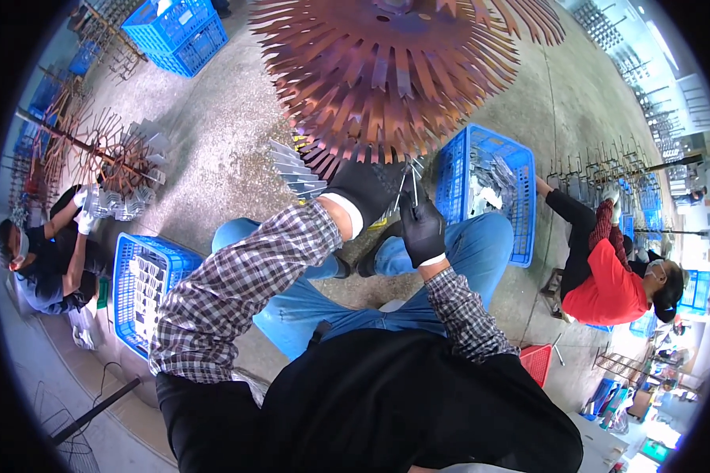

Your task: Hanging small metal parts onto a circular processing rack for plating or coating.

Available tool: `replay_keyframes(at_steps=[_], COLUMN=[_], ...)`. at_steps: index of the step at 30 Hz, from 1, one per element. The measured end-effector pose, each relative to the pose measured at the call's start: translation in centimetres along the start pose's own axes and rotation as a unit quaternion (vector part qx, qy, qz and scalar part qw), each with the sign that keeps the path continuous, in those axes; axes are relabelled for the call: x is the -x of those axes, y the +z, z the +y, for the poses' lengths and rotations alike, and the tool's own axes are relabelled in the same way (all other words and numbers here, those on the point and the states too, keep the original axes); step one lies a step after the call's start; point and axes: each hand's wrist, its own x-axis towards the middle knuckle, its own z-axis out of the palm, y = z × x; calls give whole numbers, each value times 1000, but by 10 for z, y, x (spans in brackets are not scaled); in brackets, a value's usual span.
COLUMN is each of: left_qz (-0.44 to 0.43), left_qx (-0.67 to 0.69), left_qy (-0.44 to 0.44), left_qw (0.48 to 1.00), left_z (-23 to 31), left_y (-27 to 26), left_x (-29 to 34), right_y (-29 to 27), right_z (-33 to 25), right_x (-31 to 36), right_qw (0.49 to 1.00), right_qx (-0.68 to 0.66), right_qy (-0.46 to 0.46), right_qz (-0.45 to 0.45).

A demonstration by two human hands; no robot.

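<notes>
A big round rack point(386, 71) of rusty-brown, notched metal prongs in layers rises in front of me. My left hand point(367, 189), in a black glove with a white cuff, reaches in beneath its near rim; its fingertips are hidden there. Beside it, my right hand point(423, 230), also black-gloved, is closed on a thin metal strip point(415, 185) that points up toward the rim. Flat grey metal plates point(296, 169) fan out from the rack's lower part, left of my left hand. Close on the right stands a blue crate point(526, 213) with loose metal pieces point(491, 185) inside.
Another blue crate point(118, 296) with metal parts stands at my left, and stacked blue crates point(183, 51) at the far left. Co-workers sit at left point(55, 260) and right point(611, 288), beside similar racks. A red basket point(536, 364) lies behind on the right.
</notes>
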Motion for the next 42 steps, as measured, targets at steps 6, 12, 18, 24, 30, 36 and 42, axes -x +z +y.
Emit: replay_keyframes(at_steps=[6,12,18,24,30,36,42], left_qz=[21,117,64,44,-70,30,59], left_qx=[-11,-2,103,67,126,88,-34], left_qy=[-7,20,-32,-14,-11,52,109], left_qw=[1000,993,992,997,990,994,992], left_z=[1,-1,9,2,-6,-9,-33], left_y=[6,17,-5,8,-8,8,9], left_x=[-9,-4,-4,-8,-13,-7,9], right_y=[2,-5,-4,1,3,-6,-7], right_z=[5,-2,-3,1,-1,11,15], right_x=[-1,3,6,7,1,6,1], right_qw=[1000,999,1000,1000,1000,998,997], right_qx=[-4,-29,-9,-15,9,41,-4], right_qy=[-18,18,25,-9,-22,-37,-41], right_qz=[16,-17,-14,14,19,-22,-58])
